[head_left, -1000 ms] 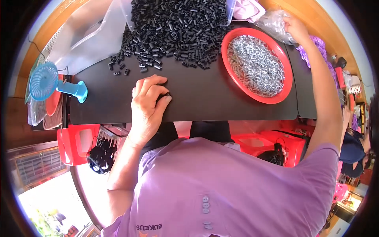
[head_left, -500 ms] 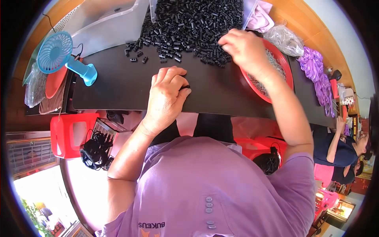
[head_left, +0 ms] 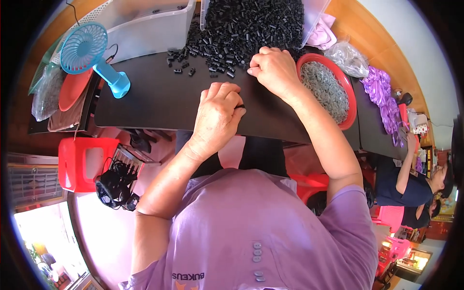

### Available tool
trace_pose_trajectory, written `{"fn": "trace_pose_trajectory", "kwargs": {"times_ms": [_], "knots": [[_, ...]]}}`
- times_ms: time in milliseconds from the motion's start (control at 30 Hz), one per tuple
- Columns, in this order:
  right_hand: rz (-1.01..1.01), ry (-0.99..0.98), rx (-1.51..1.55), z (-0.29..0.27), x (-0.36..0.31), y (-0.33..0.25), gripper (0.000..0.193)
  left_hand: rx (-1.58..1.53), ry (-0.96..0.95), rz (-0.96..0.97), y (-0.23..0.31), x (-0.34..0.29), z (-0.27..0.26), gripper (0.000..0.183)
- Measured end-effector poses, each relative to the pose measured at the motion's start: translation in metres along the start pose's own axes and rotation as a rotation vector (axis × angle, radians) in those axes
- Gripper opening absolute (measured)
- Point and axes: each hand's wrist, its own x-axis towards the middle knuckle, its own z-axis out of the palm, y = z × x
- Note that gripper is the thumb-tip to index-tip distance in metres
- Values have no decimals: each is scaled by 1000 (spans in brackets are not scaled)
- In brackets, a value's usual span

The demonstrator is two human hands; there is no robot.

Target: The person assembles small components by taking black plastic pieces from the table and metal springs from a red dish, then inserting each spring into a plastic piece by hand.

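Over the near part of the dark table [head_left: 159, 101], my left hand [head_left: 216, 116] is closed, thumb and finger pinching a small black plastic piece [head_left: 240, 106], of which only a bit shows. My right hand [head_left: 276, 72] is ahead and to the right of it, above the near edge of a heap of small black plastic pieces [head_left: 251, 29]. Its fingers are drawn together, and whatever they hold is hidden. Just right of that hand stands a red bowl [head_left: 353, 106] filled with small greyish, shiny parts [head_left: 325, 89].
A blue fan [head_left: 84, 48] stands at the left before a translucent bin [head_left: 145, 36]. To the right lie a clear plastic bag [head_left: 347, 59] and purple ribbon-like strips [head_left: 382, 92]. A red stool [head_left: 72, 164] is at lower left; another person [head_left: 403, 181] sits far right.
My right hand has moved left, from beside the red bowl's rim toward my left hand, uncovering more of the bowl. The left hand keeps its pinch. The whole view has shifted slightly.
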Motion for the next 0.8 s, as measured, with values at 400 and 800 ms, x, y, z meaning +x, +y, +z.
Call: {"fn": "trace_pose_trajectory", "kwargs": {"times_ms": [400, 800], "knots": [[-18, -27, -72, 2, 1, -5, 10, 30, 1, 3, -1, 0, 1, 14], [-40, 236, 169, 2, -2, 8, 1, 33, 36, 3, -5, -1, 4, 14]]}}
